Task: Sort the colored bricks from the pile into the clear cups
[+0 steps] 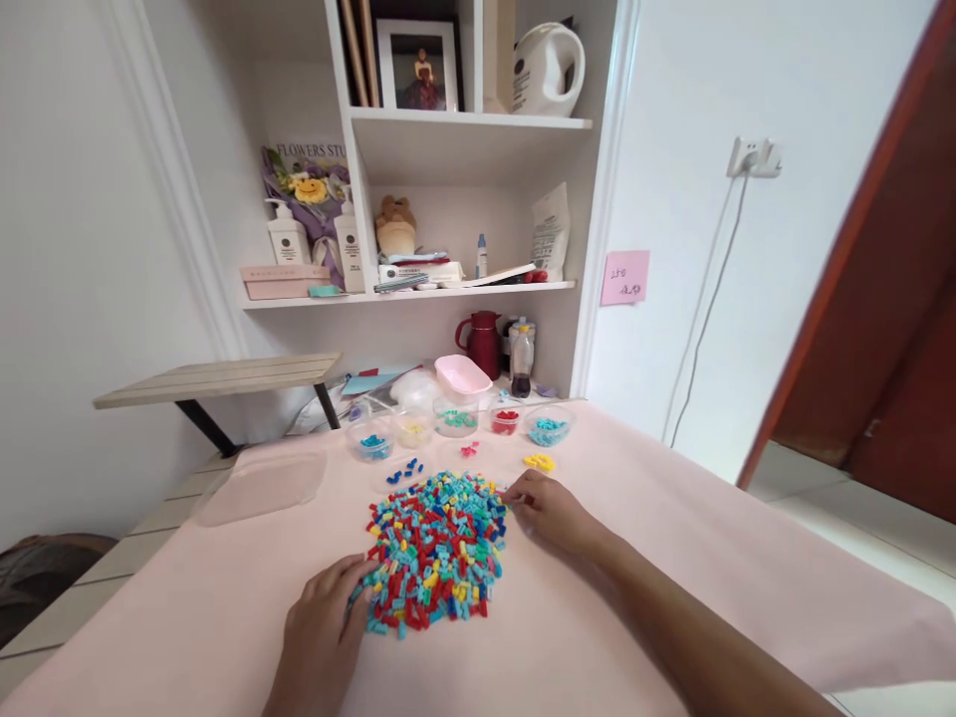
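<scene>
A pile of small coloured bricks (437,550), red, blue, teal, yellow and green, lies on the pink tablecloth (672,558). My left hand (321,622) rests at the pile's near left edge, fingers curled against the bricks. My right hand (549,510) touches the pile's far right edge with its fingertips pinched together; what they hold is too small to see. Beyond the pile lie small sorted heaps: blue (404,471), pink (470,449) and yellow (539,462). Behind them stand several clear cups, among them blue (371,441), red (506,418) and teal (548,426).
A clear plastic lid (261,485) lies at the left of the table. A pink bowl (461,375), a red jug (483,342) and a bottle (521,360) stand at the back below white shelves (463,121). A wooden bench (216,380) is on the left.
</scene>
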Available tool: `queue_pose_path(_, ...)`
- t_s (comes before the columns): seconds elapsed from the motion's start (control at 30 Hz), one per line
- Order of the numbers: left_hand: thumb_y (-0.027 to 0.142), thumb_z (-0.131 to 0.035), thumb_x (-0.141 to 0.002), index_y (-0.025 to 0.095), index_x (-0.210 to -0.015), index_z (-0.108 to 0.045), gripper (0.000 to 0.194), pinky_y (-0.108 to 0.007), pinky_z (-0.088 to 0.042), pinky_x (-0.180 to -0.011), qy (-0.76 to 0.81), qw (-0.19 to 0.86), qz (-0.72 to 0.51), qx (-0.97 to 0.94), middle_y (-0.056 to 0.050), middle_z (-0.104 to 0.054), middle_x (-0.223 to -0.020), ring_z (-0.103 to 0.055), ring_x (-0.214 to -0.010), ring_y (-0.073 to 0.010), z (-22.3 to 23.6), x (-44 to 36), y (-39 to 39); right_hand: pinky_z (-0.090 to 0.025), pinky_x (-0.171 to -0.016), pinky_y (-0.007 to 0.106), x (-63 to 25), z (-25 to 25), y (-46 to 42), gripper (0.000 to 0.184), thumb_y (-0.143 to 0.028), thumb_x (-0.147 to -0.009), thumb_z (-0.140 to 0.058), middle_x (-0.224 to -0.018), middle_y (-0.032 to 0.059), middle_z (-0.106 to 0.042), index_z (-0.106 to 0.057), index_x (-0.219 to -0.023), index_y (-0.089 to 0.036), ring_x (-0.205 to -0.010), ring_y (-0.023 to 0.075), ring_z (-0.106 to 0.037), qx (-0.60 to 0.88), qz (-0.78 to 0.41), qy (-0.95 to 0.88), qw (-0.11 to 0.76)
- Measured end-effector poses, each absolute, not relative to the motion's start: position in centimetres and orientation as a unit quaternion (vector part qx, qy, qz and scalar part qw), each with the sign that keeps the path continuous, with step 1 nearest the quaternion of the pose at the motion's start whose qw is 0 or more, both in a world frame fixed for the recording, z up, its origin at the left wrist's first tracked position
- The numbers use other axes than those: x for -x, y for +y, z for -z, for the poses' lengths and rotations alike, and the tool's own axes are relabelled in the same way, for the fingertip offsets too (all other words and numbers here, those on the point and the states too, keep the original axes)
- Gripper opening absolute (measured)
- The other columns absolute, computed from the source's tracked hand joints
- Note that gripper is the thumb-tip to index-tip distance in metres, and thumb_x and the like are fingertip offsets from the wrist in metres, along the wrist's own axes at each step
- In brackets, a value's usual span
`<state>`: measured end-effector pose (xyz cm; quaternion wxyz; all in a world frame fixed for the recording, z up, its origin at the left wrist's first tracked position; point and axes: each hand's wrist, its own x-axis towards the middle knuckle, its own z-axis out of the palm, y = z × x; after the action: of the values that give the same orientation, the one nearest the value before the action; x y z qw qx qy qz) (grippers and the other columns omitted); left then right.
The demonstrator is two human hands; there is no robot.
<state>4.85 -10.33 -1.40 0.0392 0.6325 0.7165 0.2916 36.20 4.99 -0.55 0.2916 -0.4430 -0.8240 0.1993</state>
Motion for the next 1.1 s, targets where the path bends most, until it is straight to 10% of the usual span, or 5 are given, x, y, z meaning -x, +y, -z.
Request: queue_pose_path(1.1,0.048,-0.037,-0.08,0.026,-0.108,-0.071,0.049,-0.048,-0.044,-0.102,0.709,0.029,-0.295,-0.641,-0.004,-0.068,-0.121,-0.058,-0.116,-0.0253,2.4,-3.7,-9.4,-0.046,-0.083,0.028,-36.9,-0.2,4.8,0.031,-0.006,-0.077,-0.049,-0.096,0.0073,-0.062,-0.074,-0.091,-0.02,-0.087,0.0175,-0.06,0.411,-0.252,-0.82,0.31)
